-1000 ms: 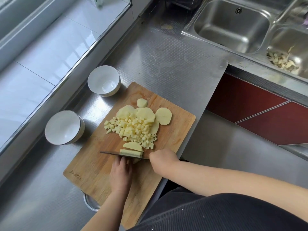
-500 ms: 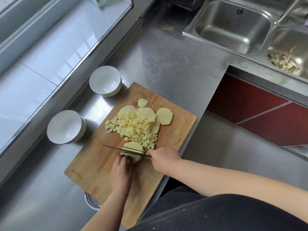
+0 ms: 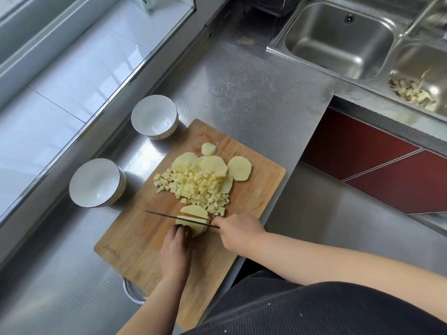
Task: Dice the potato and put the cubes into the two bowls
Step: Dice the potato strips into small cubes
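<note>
A wooden cutting board (image 3: 135,238) lies on the steel counter. On it sits a heap of potato cubes (image 3: 193,187), with several round potato slices (image 3: 239,168) behind and under it. Nearer me lies a stack of potato slices (image 3: 196,211). My left hand (image 3: 175,252) holds its near side with curled fingertips. My right hand (image 3: 238,232) grips the handle of a knife (image 3: 167,216), whose blade crosses the stack. Two white bowls, the far bowl (image 3: 154,117) and the near bowl (image 3: 96,182), stand left of the board with nothing in them.
A double steel sink (image 3: 343,37) is at the back right, with peelings (image 3: 411,90) in its right basin. The counter's edge runs along the board's right side, above a red cabinet (image 3: 377,165). A metal ring (image 3: 131,292) sticks out under the board's near corner.
The knife has shifted a little across the slice stack, towards me. My left hand has drawn back slightly, still holding the stack.
</note>
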### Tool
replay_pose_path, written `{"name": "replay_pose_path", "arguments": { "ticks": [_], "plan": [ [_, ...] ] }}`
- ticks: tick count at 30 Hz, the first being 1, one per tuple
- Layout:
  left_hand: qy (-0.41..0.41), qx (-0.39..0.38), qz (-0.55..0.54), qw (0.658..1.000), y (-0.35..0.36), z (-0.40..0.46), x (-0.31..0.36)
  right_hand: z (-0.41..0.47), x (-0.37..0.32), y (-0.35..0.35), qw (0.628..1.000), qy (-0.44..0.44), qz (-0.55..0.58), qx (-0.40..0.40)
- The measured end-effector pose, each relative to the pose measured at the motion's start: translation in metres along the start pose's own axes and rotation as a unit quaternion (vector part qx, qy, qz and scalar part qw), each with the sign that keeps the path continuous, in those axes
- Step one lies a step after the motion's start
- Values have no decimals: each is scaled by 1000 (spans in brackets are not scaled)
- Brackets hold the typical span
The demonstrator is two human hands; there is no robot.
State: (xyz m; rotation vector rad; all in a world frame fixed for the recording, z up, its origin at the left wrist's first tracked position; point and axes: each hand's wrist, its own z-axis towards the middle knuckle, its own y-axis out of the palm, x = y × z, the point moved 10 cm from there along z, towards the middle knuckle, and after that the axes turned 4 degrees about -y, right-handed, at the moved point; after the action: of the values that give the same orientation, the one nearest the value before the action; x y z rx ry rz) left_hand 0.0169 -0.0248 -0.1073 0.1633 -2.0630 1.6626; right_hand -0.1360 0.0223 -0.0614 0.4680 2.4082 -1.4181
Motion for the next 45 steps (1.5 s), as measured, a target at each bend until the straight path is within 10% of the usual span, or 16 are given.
{"name": "replay_pose_path", "arguments": {
  "ticks": [32,45],
  "plan": [
    [13,25,-14,1000,-3,-4,2,8,5,28,993,71,-12,-90],
    [-113,-7,-43,993,5,-7,-24,4,8,9,999,25,15,-45]
  ]
}}
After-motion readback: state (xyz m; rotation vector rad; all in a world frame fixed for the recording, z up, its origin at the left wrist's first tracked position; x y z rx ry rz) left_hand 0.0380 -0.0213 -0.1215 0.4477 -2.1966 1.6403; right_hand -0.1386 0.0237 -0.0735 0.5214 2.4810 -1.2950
